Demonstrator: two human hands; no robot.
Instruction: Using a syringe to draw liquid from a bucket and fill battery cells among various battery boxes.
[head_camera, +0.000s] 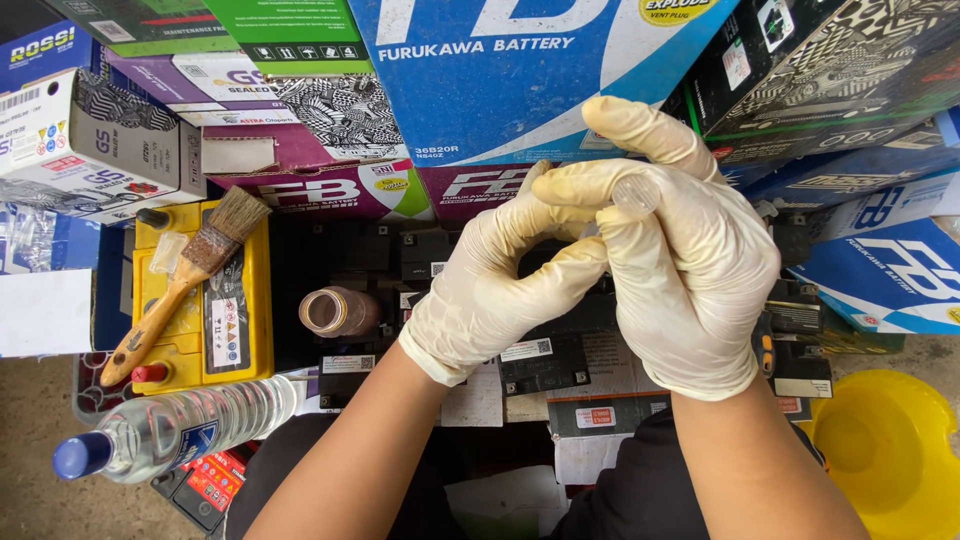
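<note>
Both hands, the left hand (490, 290) and the right hand (690, 270), were covered in thin, matt, cream rubber gloves, wrinkled at the fingers. A paintbrush (180, 285) of bare wood with coarse bristles was laid on a glossy yellow plastic battery (255, 330). A clear, shiny plastic bottle (175, 428) was seen beside printed cardboard boxes (520, 70).

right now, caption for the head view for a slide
Two gloved hands, left hand and right hand, meet above dark batteries, beside a paintbrush on a yellow battery.

A wooden paintbrush with pale bristles (185, 290) lies on a yellow rectangular battery (255, 310). A clear plastic bottle with a blue cap (170, 430) lies near it. A small brown jar (338, 311) stands among black batteries (545, 365). A yellow plastic funnel (890, 450) sits right.
</note>
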